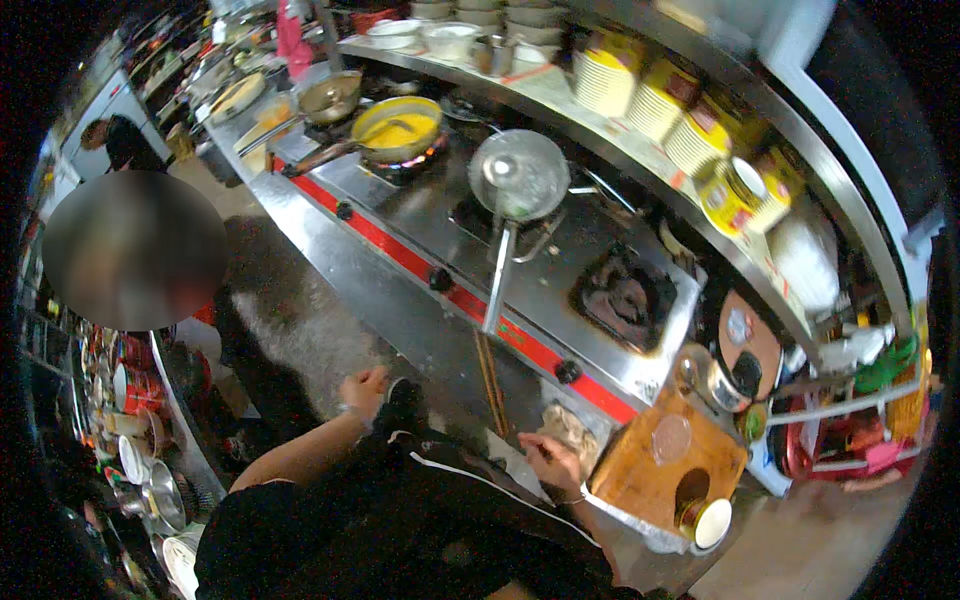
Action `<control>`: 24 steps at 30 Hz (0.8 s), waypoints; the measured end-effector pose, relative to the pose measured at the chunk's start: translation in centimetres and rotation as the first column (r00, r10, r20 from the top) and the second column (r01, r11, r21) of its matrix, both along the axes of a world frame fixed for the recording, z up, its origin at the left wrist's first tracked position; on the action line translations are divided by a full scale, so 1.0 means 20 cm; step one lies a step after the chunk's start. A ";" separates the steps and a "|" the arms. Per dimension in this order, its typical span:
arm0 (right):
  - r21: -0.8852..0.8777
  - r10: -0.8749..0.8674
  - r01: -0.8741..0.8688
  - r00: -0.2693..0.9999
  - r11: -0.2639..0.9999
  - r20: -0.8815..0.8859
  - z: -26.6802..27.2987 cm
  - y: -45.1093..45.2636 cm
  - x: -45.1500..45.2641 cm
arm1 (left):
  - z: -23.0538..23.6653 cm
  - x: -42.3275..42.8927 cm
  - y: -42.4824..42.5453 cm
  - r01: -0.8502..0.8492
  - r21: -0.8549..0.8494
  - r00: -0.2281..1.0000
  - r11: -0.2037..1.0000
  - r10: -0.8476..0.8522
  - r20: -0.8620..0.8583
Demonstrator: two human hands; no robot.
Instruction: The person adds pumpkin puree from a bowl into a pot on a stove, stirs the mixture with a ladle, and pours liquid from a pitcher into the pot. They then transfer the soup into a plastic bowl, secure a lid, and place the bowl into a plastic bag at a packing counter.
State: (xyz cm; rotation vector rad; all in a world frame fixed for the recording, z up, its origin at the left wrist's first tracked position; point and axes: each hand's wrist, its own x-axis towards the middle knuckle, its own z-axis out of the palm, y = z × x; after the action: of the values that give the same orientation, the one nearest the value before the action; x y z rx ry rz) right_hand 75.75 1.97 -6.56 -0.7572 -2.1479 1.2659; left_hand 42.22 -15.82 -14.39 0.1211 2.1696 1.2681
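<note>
My left hand [365,391] hangs in front of my body, fingers loosely bent, with nothing visible in it. Beside a crumpled cloth [571,433] on the stove's front ledge is my right hand [553,463], its fingers curled; blur hides whether they hold anything. A pair of wooden chopsticks [491,384] lies close to those fingertips. On the middle burner stands a metal pan [531,187] of clear liquid, its long handle [502,277] pointing towards me. Farther left, a pan of yellow liquid [409,135] sits over a lit flame with a utensil in it.
A wooden board [645,480] at the right carries a jar with a white lid [712,523]. The stove's right burner [626,296] is blackened. Stacked yellow-and-white bowls [607,79] line the shelf above. At the left stands another person [259,360], near a side counter.
</note>
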 end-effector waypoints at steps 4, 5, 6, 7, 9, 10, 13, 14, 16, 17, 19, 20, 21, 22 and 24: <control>0.266 0.095 -0.147 0.976 0.953 0.198 0.25 -0.01 -0.44 | -0.01 -0.35 -0.19 0.104 -0.287 0.970 0.952 -0.160 -0.181; 0.285 0.094 -0.145 0.978 0.947 0.184 0.22 0.01 -0.56 | -0.18 -0.44 -0.24 0.031 -0.036 0.978 0.999 -0.038 -0.205; 0.331 0.188 -0.223 0.973 0.917 0.134 0.16 0.02 -0.72 | -0.42 -0.56 -0.31 -0.037 0.209 0.974 0.977 0.082 -0.213; 0.388 0.232 -0.259 0.966 0.885 0.114 0.10 0.04 -0.86 | -0.38 -0.67 -0.23 0.093 0.180 0.995 0.979 -0.087 -0.039; 0.491 0.209 -0.224 0.974 0.842 0.085 0.07 0.03 -1.13 | 0.17 -0.80 0.05 0.269 0.015 0.927 0.963 -0.263 0.266; 0.348 0.154 -0.143 0.988 0.927 -0.003 0.06 -0.04 -1.32 | 0.09 -0.96 -0.02 0.150 0.111 0.904 0.982 -0.182 0.388; -0.077 0.004 -0.008 0.998 0.997 -0.059 0.19 -0.13 -1.66 | -0.01 -1.29 -0.01 0.130 0.177 0.879 0.976 -0.196 0.435; -0.109 -0.005 0.010 0.999 0.994 0.040 0.19 -0.13 -1.75 | 0.00 -1.37 0.02 0.197 0.155 0.917 0.968 -0.238 0.320; -0.135 0.023 0.013 0.965 0.991 0.261 0.36 -0.13 -1.94 | -0.15 -1.58 -0.05 0.279 0.225 0.944 0.934 -0.310 0.116; -0.138 0.006 0.031 0.964 0.990 0.264 0.41 -0.10 -2.03 | -0.19 -1.64 -0.09 0.325 0.253 0.940 0.911 -0.340 0.017; 0.621 -0.022 -0.084 0.987 0.779 0.161 0.49 -0.05 -2.16 | -0.23 -1.73 -0.15 0.308 0.266 0.951 0.913 -0.302 -0.065; 0.534 -0.059 -0.023 0.989 0.845 0.137 0.53 -0.06 -2.22 | -0.25 -1.77 -0.15 0.277 0.264 0.960 0.924 -0.274 -0.049; 0.536 -0.055 -0.031 0.988 0.844 0.144 0.59 -0.05 -2.29 | -0.29 -1.82 -0.17 0.238 0.262 0.971 0.935 -0.237 -0.036; 0.544 -0.080 -0.023 0.983 0.839 0.165 0.65 -0.03 -2.38 | -0.41 -1.92 -0.25 0.042 0.353 0.940 0.935 -0.157 0.304; 0.638 -0.108 -0.045 0.974 0.768 0.200 0.74 0.03 -2.48 | -0.48 -1.86 -0.28 -0.177 0.366 0.757 0.914 -0.111 0.644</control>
State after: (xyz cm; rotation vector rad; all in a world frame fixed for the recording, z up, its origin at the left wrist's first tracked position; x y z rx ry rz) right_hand 26.14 2.60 8.15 -0.6446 -2.5091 0.3546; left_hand 5.10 -21.34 -24.03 -0.1802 1.2895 1.4916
